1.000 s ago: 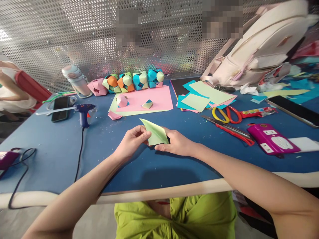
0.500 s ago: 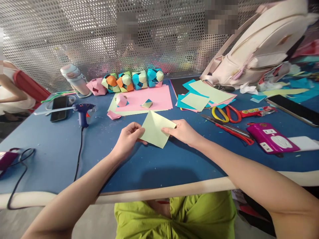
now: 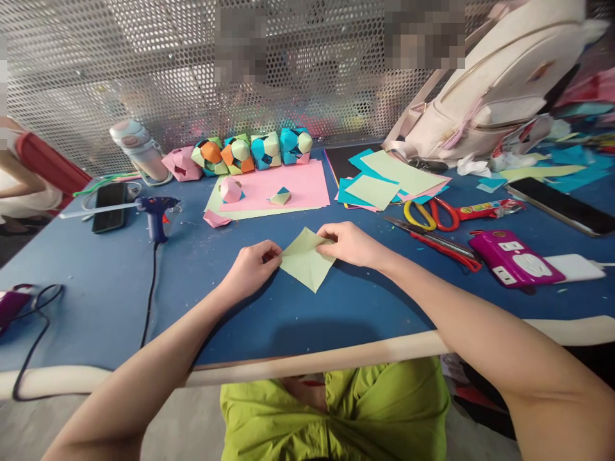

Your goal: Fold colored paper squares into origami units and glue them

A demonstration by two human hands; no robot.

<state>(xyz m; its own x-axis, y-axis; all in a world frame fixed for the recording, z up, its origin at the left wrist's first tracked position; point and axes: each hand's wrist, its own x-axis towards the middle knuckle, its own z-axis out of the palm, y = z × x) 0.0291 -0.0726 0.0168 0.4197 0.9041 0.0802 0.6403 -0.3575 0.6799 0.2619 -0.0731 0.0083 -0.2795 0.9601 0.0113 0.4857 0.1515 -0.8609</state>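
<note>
A square sheet of pale green paper (image 3: 307, 266) lies turned like a diamond in front of me, with a crease running down its middle. My left hand (image 3: 257, 264) pinches its left corner between thumb and fingers. On the other side, my right hand (image 3: 346, 245) is closed at the right edge, thumb and fingertips on the paper. Just beyond are a folded green-and-blue paper piece (image 3: 280, 196) and a pink folded paper ball (image 3: 231, 190), both resting on pink sheets (image 3: 298, 182). A small pink folded piece (image 3: 216, 219) sits nearer on the left.
Several origami balls (image 3: 237, 154) line the mesh partition. A glue gun (image 3: 157, 218) stands left, near a phone (image 3: 109, 208) and a bottle (image 3: 139, 148). To the right are paper squares (image 3: 375, 192), scissors (image 3: 446, 214), a cutter (image 3: 435, 242), a purple socket block (image 3: 516, 257) and a backpack (image 3: 500, 96).
The green paper has gone from tilted up in my hands to lying flatter on the table. My right hand has shifted up along its edge, and the view has moved slightly.
</note>
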